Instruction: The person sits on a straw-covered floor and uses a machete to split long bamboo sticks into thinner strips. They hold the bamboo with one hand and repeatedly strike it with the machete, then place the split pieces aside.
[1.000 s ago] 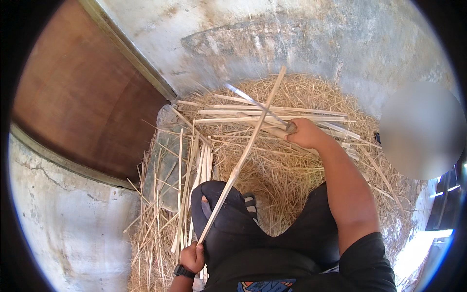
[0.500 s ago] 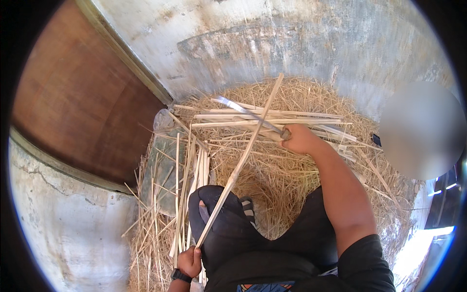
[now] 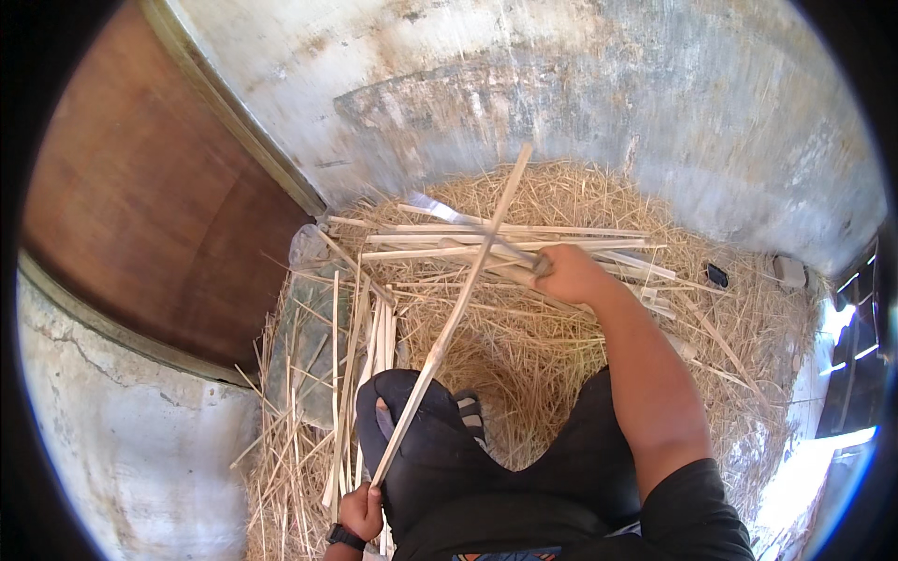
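Note:
My left hand [image 3: 362, 511], low at the left beside my knee, is closed round the near end of a long pale split-bamboo strip [image 3: 438, 351]. The strip slants up and away over my thigh, its far end raised towards the wall. In my right hand [image 3: 571, 273], closed round the handle, is a large knife [image 3: 438, 208]. Its long blade points left and away, passing by the upper part of the strip; whether the two touch I cannot tell. Beneath the knife lie several more pale strips [image 3: 412, 239], roughly crosswise on the straw.
Loose straw and shavings [image 3: 505, 393] cover the floor. More strips [image 3: 379, 337] lie lengthwise at my left, beside a greyish slab [image 3: 313, 327]. A stained wall [image 3: 561, 93] rises ahead; a brown door panel [image 3: 150, 206] stands left. A black phone-like object [image 3: 716, 275] lies right.
My right hand and the knife have shifted slightly left relative to the view, the blade still by the strip. My left hand keeps its hold. The blurred round shape at right has left view.

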{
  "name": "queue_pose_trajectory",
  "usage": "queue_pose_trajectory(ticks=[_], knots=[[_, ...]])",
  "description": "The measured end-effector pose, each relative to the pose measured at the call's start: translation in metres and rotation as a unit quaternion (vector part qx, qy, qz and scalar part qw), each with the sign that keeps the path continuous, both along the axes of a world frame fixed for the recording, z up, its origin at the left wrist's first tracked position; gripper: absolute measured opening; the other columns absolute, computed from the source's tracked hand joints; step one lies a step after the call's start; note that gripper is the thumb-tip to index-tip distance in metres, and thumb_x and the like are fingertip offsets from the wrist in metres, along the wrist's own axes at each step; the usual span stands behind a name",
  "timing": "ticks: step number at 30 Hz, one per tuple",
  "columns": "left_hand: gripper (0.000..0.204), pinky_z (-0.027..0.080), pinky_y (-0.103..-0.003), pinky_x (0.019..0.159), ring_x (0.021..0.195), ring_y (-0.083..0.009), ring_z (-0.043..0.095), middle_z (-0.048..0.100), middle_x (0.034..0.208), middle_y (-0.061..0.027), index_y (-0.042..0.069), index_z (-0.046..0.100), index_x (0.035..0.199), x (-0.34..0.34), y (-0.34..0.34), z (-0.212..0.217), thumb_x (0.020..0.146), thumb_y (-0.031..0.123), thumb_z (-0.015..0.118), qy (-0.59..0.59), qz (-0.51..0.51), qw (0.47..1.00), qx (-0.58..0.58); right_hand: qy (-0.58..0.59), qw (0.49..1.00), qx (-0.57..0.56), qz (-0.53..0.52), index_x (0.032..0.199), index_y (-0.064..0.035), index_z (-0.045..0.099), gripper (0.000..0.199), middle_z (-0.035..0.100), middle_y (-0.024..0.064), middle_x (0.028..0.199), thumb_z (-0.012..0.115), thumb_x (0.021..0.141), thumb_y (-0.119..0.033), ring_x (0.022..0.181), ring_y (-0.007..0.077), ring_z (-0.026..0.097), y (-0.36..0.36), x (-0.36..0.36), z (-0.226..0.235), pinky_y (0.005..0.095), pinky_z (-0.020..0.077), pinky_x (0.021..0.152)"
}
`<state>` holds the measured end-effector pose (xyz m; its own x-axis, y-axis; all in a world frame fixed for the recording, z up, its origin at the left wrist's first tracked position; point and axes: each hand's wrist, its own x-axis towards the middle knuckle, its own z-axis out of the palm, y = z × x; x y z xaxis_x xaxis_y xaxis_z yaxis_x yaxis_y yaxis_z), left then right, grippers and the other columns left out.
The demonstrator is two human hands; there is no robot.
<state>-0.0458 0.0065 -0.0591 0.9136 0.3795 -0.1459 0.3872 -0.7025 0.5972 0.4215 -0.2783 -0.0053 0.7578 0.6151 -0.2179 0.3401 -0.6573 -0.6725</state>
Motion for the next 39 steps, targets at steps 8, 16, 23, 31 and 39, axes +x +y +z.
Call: queue_pose_trajectory(ticks=[8, 16, 23, 31, 39], knots=[[0.051, 0.038, -0.034, 0.052, 0.052, -0.0176, 0.048, 0.050, 0.058, -0.0071, -0.001, 0.054, 0.073, -0.002, -0.006, 0.008, 0.107, 0.034, 0.039, -0.009, 0.011, 0.998, -0.060, -0.067, 0.964, -0.016, 0.257, 0.109, -0.0021, 0.069, 0.034, 0.073, 0.0170, 0.099, 0.075, 0.085, -0.026, 0.090, 0.0304, 0.070, 0.018, -0.046, 0.004, 0.0450, 0.0543, 0.079], [0.052, 0.037, -0.031, 0.053, 0.055, -0.0130, 0.046, 0.049, 0.060, -0.0024, 0.002, 0.053, 0.073, -0.001, -0.024, 0.020, 0.108, 0.038, 0.039, -0.013, 0.024, 0.991, -0.130, -0.030, 0.996, -0.023, 0.082, 0.111, -0.0039, 0.070, 0.039, 0.072, 0.0176, 0.093, 0.076, 0.081, -0.028, 0.089, 0.0347, 0.069, 0.008, -0.007, -0.006, 0.0473, 0.0539, 0.082], [0.051, 0.036, -0.028, 0.054, 0.056, -0.0095, 0.044, 0.048, 0.061, 0.0006, 0.002, 0.054, 0.077, -0.006, -0.013, 0.018, 0.109, 0.038, 0.037, 0.044, 0.045, 0.980, -0.191, -0.055, 0.970, -0.010, 0.237, 0.105, -0.0044, 0.071, 0.034, 0.073, 0.0156, 0.090, 0.077, 0.081, -0.027, 0.087, 0.0317, 0.070, 0.032, -0.048, -0.014, 0.0464, 0.0542, 0.078], [0.050, 0.040, -0.033, 0.054, 0.056, -0.0138, 0.047, 0.049, 0.060, -0.0029, 0.002, 0.052, 0.072, -0.007, -0.005, 0.003, 0.107, 0.035, 0.039, 0.006, 0.011, 0.995, -0.096, -0.012, 0.997, -0.007, 0.075, 0.107, -0.0063, 0.071, 0.035, 0.073, 0.0158, 0.096, 0.077, 0.081, -0.030, 0.088, 0.0343, 0.070, 0.003, -0.014, 0.013, 0.0462, 0.0539, 0.078], [0.049, 0.044, -0.035, 0.056, 0.055, -0.0170, 0.052, 0.053, 0.059, -0.0069, 0.000, 0.056, 0.075, -0.005, -0.001, 0.000, 0.106, 0.036, 0.045, 0.006, 0.012, 0.985, -0.172, -0.071, 0.981, 0.031, 0.181, 0.102, -0.0073, 0.070, 0.032, 0.073, 0.0139, 0.091, 0.075, 0.083, -0.032, 0.087, 0.0340, 0.070, 0.020, -0.044, -0.009, 0.0474, 0.0540, 0.077]])
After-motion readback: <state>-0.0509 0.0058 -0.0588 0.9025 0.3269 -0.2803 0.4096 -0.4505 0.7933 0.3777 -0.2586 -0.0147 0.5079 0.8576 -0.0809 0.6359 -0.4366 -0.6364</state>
